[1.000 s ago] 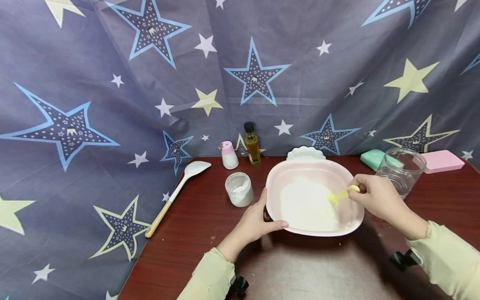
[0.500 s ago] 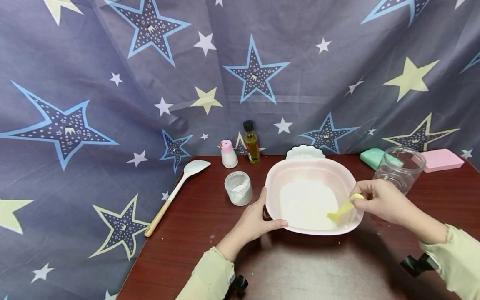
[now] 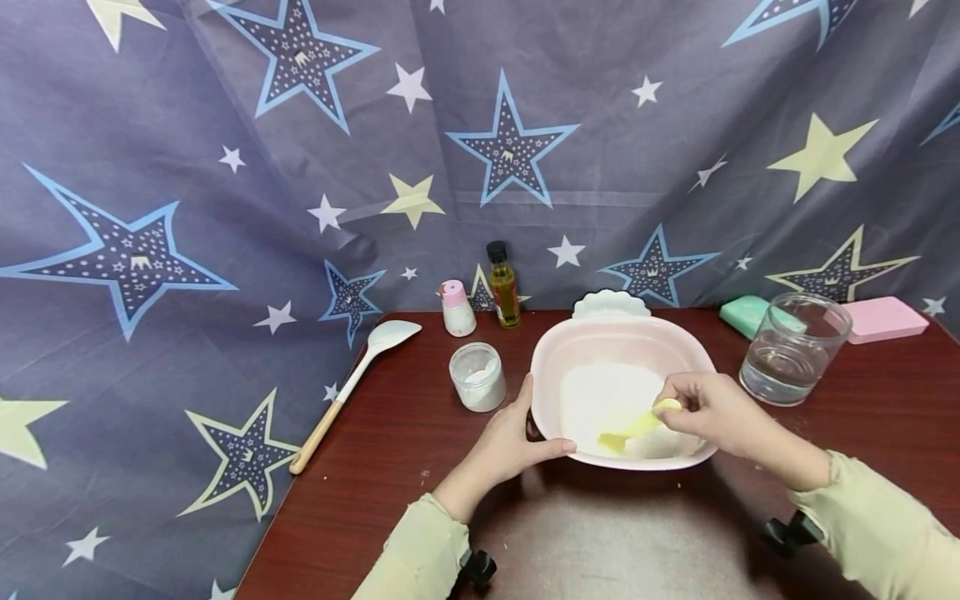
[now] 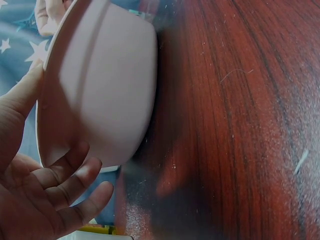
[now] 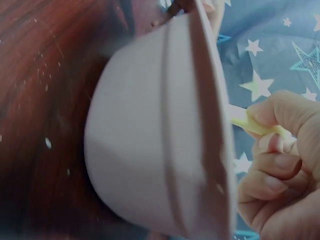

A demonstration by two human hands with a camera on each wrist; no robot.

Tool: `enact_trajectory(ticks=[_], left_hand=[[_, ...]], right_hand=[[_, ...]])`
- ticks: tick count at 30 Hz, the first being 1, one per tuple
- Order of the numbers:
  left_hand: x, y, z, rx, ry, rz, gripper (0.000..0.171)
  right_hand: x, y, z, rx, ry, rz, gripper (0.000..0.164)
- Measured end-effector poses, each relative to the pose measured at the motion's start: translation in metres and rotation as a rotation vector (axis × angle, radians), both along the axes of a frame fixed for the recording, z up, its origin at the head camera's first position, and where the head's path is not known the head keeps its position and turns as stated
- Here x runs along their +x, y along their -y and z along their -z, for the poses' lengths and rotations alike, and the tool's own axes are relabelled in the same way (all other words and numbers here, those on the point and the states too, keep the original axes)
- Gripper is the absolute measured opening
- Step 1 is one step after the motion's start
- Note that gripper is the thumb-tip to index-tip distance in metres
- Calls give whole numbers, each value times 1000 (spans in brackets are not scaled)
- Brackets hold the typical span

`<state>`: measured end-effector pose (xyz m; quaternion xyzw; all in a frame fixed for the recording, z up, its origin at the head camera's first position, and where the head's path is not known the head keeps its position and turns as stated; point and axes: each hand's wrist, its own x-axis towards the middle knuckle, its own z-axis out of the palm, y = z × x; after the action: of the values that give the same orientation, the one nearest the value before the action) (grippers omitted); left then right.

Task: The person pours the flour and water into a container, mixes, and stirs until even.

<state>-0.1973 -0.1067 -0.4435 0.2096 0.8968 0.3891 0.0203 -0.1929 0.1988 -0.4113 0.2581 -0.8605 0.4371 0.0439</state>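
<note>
A pink oval basin [image 3: 622,333] holding white powder [image 3: 600,396] is at the table's [image 3: 390,500] middle. The left hand [image 3: 498,446] grips its left side, thumb on the near rim and fingers loosely curved against the outer wall. The right hand [image 3: 712,408], over the basin's near right, pinches a small yellow spatula [image 3: 636,428] between thumb and index finger, other fingers curled in; the spatula's tip points left into the powder. A powder jar [image 3: 478,382] stands left of the basin, a glass of water [image 3: 787,367] to its right.
</note>
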Motion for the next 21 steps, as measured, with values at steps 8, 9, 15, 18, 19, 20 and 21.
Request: enact_trajectory(ticks=[8,9,15,18,19,20,21], left_hand=[[1,1,-2,16,-11,12,112],[2,0,-2,14,-13,11,112],[1,0,-3,6,-25,13,111],[1,0,-2,8,-22,16,111],[1,0,-3,8,-21,16,111],[1,0,-3,8,-20,16,112],[1,0,-2,9,-20,17,112]], right_hand=[[-10,29,9,-41,-95,40,23],[-12,32,10,-33,-104,55,23],[-22,36,9,7,-120,157,23],[-26,32,7,54,-153,257,22],[-27,30,7,68,-161,294,21],[-28,27,6,85,-169,329,20],[-28,24,6,99,-181,359,19]])
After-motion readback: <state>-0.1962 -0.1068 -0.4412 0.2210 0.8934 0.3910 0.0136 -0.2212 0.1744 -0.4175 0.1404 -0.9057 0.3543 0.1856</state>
